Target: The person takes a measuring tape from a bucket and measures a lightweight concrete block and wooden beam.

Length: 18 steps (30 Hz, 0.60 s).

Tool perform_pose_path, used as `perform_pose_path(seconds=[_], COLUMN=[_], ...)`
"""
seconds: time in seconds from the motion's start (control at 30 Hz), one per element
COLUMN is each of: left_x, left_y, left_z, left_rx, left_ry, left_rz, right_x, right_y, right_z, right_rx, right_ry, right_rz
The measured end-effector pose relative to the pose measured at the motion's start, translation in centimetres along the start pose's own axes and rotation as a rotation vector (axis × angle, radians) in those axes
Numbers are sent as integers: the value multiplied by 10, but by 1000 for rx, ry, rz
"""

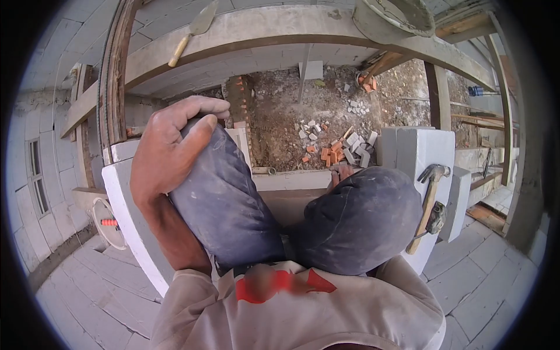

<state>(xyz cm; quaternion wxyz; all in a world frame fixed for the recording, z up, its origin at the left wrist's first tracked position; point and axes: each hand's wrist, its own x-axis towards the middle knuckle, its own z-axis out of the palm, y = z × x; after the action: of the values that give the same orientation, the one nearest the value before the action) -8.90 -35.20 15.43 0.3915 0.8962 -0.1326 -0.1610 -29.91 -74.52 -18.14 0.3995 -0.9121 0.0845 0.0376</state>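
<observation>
My left hand (169, 143) lies over my left knee in the dusty dark trousers (219, 192). Its fingers are stretched out, with the thumb a little apart, and nothing is in it. Past my right knee (367, 216) only part of my right hand (341, 173) shows; the rest is hidden, and I cannot tell what it holds, if anything. To the right of that knee a claw hammer (431, 189) with a wooden handle lies on a pale block (434, 146). Against its handle is a dark, rounded object (436, 217) that I cannot make out.
A concrete beam (262, 26) crosses ahead, bearing a pointed trowel (195, 32) and a mortar-smeared bucket (394, 17). Far below, broken bricks and block pieces (335, 153) litter the dirt ground (280, 105). Timber posts (116, 76) stand at left. A white bucket (108, 224) sits lower left.
</observation>
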Motion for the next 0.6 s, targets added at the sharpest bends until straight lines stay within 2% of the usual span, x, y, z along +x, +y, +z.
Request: perform_pose_path(seconds=[0.2,0.6], left_x=[0,3], left_y=[7,15], left_z=[5,10], left_rx=[-121,-89], left_ry=[-2,25], left_rz=[-77,-81], right_x=[10,21], right_y=[-9,-13], right_z=[7,16], right_rx=[39,83], right_ry=[10,-5], right_rz=[2,-34])
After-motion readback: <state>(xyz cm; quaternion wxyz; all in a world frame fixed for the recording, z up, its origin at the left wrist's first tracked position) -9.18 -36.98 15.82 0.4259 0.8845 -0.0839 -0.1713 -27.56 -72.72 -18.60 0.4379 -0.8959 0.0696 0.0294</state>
